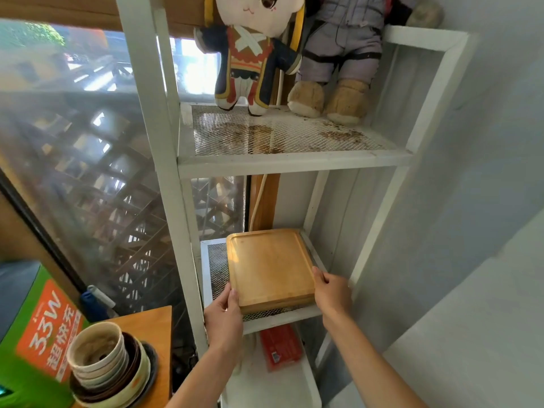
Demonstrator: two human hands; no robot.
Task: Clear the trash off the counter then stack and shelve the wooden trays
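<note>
A stack of square wooden trays (269,266) lies flat on the lower mesh shelf (216,260) of a white metal rack. My left hand (225,316) grips the stack's near left corner, thumb on top. The near right edge is held by my right hand (331,291), its fingers curled against the side. The trays rest on the mesh, pushed toward the right side of the shelf.
The upper mesh shelf (276,136) carries two plush dolls (253,54). A red pack (281,346) lies on the shelf below the trays. At lower left, stacked bowls (103,366) sit on a wooden counter corner (153,322) beside a green box (38,328). A window is left, a wall right.
</note>
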